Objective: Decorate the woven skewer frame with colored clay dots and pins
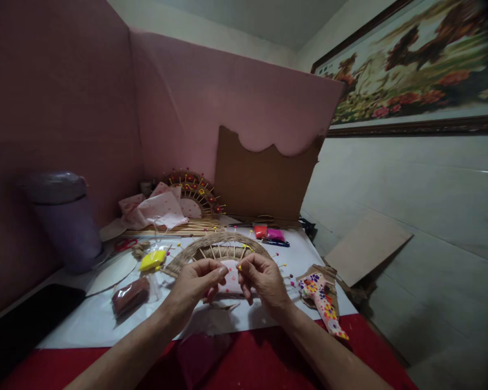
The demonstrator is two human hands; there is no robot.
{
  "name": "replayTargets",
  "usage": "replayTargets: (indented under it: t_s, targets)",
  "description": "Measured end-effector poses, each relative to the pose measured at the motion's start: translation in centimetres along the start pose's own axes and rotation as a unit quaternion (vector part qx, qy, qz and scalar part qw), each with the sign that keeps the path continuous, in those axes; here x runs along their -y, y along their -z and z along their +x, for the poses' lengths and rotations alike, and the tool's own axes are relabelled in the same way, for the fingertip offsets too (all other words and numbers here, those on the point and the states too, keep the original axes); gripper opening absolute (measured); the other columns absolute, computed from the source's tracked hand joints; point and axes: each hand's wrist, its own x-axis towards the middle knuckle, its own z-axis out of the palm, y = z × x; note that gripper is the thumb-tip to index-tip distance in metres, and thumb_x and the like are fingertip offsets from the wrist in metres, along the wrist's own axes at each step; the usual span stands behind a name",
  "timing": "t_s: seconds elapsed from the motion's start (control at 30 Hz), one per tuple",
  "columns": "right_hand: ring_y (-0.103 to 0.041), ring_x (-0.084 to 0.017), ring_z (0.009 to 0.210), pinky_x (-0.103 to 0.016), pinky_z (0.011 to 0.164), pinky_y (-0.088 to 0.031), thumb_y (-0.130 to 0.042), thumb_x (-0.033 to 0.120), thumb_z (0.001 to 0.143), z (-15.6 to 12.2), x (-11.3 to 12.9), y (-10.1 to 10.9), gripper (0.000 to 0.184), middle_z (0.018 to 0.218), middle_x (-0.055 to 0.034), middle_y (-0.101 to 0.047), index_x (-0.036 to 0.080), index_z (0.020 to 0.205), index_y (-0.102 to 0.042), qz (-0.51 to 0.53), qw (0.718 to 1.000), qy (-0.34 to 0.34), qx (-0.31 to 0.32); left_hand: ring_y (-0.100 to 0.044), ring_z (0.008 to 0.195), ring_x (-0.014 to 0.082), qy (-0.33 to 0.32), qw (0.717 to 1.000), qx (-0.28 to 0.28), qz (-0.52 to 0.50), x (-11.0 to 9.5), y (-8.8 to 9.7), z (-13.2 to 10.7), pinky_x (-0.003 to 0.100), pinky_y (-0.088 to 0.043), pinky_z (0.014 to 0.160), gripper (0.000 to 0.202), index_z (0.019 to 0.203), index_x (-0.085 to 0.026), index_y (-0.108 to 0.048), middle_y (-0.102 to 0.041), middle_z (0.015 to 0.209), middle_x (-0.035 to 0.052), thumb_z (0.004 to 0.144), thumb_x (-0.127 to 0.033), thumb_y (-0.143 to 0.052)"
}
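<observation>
A half-round woven piece [211,245] with twine arcs and wooden sticks tipped with coloured beads lies on white paper [106,319]. Its centre is a pale dotted fabric half-disc [231,279]. My left hand [195,284] rests at the left of that half-disc with its fingers curled and pinched near the sticks. My right hand [262,279] sits at the right, thumb and forefinger pinched on a small yellow bit by a stick [239,266]. What the left fingers hold is too small to make out.
Yellow clay [152,260] and a brown clay packet [130,295] lie left, red and pink clay [268,234] behind. A flowered glue gun [323,303] lies right. A purple lidded jar [63,219], a finished fan piece [193,192], pink cloth [158,210], red scissors [124,245], a dark phone [24,322].
</observation>
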Motion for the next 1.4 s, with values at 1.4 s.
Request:
replayTargets:
  t_s: [1.4]
  targets:
    - [-0.055, -0.008, 0.051, -0.019, 0.038, -0.045, -0.063, 0.014, 0.076, -1.0, -0.1, -0.7, 0.01, 0.076, 0.0008, -0.053, 0.022, 0.078, -0.069, -0.132, 0.979, 0.154, 0.017, -0.044, 0.045, 0.0054, 0.05, 0.998, 0.03, -0.04, 0.2, -0.5, 0.1, 0.019, -0.026, 0.046, 0.023, 0.066, -0.013, -0.058, -0.06, 0.06, 0.0005, 0.068, -0.033, -0.069]
